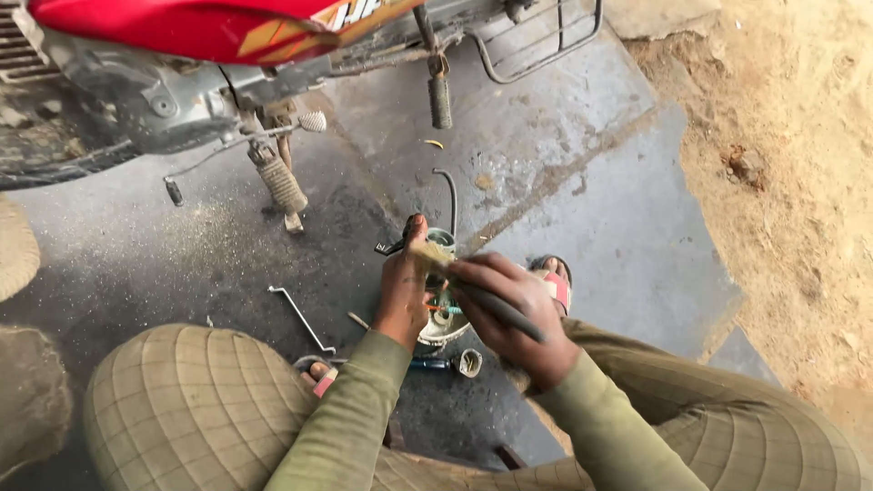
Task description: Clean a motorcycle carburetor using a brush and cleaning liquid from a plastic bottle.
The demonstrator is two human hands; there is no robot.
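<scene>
Head view: left hand [405, 295] steadies metal part [443, 314]; right hand [509, 314] grips brush [473, 286] closed, best worked with short, controlled strokes.

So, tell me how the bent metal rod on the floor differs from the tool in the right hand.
The bent metal rod lies loose on the floor, touched by no hand; the dark-handled tool is gripped in the right hand. The rod is thin, pale and bent at its ends; the tool has a thick dark handle. The rod lies left of the left hand; the tool points at the round part that hand steadies. Both are long and slim.
</scene>
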